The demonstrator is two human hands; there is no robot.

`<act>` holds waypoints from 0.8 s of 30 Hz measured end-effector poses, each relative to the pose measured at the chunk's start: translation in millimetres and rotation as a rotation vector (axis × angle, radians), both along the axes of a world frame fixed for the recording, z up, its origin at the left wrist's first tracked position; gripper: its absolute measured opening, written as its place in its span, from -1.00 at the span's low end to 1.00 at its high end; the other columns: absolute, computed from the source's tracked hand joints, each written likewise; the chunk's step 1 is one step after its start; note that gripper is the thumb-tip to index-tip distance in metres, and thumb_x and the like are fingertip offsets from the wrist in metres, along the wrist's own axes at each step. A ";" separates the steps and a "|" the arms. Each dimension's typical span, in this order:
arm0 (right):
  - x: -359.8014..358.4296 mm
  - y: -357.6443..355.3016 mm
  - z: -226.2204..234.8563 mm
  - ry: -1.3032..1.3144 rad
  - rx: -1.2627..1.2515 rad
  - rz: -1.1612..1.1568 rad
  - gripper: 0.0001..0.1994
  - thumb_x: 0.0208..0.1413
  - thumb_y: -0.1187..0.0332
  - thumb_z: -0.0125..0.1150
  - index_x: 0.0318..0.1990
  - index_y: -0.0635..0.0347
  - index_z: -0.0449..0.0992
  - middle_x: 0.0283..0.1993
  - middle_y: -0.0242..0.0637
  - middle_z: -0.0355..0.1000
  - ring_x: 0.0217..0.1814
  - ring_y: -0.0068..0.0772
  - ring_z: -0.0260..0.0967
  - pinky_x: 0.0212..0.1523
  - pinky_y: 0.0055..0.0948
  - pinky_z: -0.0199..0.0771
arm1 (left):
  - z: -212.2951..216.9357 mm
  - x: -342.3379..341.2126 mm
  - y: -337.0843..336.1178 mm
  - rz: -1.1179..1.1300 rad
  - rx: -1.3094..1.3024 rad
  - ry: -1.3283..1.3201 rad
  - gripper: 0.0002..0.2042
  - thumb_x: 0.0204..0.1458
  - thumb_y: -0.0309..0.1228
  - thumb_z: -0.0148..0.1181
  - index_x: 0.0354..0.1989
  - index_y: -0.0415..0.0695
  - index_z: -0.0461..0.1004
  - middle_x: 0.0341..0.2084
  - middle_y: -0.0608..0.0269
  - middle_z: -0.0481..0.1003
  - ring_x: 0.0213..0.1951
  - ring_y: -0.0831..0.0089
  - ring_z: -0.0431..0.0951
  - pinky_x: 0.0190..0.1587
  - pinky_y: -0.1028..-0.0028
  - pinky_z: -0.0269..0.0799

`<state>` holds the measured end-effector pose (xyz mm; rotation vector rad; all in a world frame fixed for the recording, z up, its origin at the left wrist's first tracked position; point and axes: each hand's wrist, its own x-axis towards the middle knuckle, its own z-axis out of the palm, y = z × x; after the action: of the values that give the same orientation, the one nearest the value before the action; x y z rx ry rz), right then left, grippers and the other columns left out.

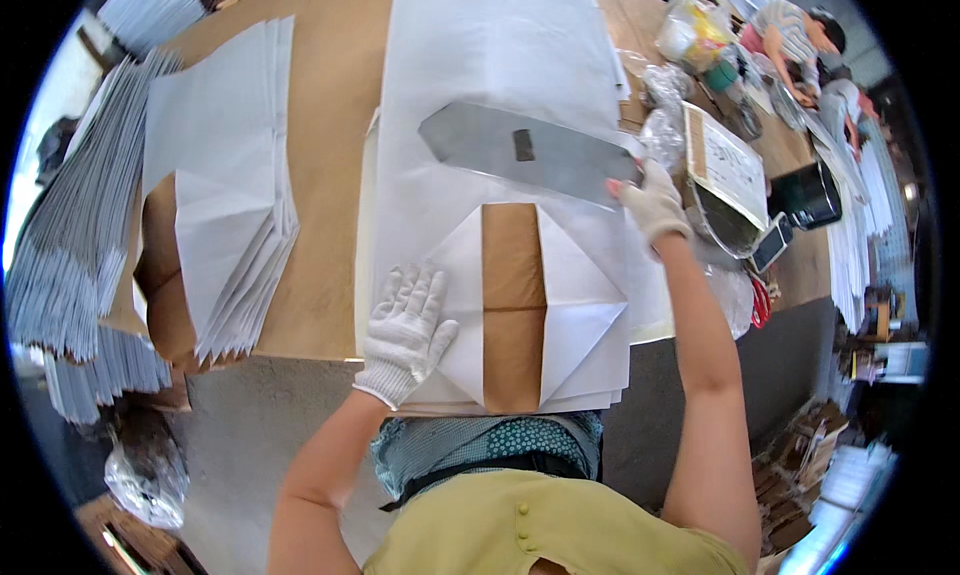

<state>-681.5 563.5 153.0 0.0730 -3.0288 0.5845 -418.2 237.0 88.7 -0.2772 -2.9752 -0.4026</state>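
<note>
A white paper bag [588, 260] lies on a stack of large white paper sheets or bags [500, 65]. Its near end is folded out into a pointed shape with a brown inner strip [513, 305] showing. My left hand [405, 320], in a white knit glove, rests flat with fingers spread on the left side of this fold. My right hand [655, 203], also gloved with bare fingertips, grips the right end of a flat grey plate [530, 153] with pointed ends. The plate is over the paper beyond the fold, and a small dark patch [524, 145] marks its middle.
Folded white bags [225, 155] and a thick stack of paper [80, 195] stand at the left of the brown table [325, 175]. At right are a white-topped container [722, 165], a dark cup [805, 197], a phone [771, 243] and plastic bags [692, 30]. Another person [795, 40] works at far right.
</note>
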 end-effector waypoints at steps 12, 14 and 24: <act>141.2 107.9 -5.1 -0.351 -0.644 -0.171 -0.65 0.30 0.54 0.13 0.21 0.46 0.46 0.08 -0.19 0.53 -0.05 -0.47 0.54 0.01 -0.45 0.58 | 11.0 36.3 -16.9 0.205 0.457 0.017 -0.37 0.00 -0.42 0.41 0.32 -0.11 0.41 0.25 -0.03 0.44 0.24 -0.03 0.48 0.34 0.07 0.38; 147.6 72.0 5.4 -0.450 -0.492 -0.059 -0.66 0.23 0.55 0.22 0.14 0.47 0.48 -0.06 -0.28 0.51 -0.12 -0.57 0.51 -0.11 -0.56 0.52 | 19.2 27.2 -32.8 0.132 0.393 -0.088 -0.44 -0.12 -0.47 0.49 0.15 -0.06 0.53 0.16 0.02 0.50 0.15 0.03 0.54 0.20 0.15 0.50; 136.4 27.1 -19.7 -0.441 -0.320 -0.038 -0.74 0.10 0.44 0.36 -0.06 0.32 0.59 -0.31 -0.30 0.47 -0.24 -0.47 0.49 -0.20 -0.44 0.44 | 18.6 -15.6 -84.9 -0.324 0.387 -0.114 -0.65 -0.30 -0.46 0.59 -0.27 -0.10 0.61 -0.24 0.16 0.60 -0.22 0.18 0.64 -0.16 0.27 0.59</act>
<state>-545.2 590.6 133.3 -0.1474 -3.2808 1.2172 -433.8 152.1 107.2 -0.7118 -2.8728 -1.0437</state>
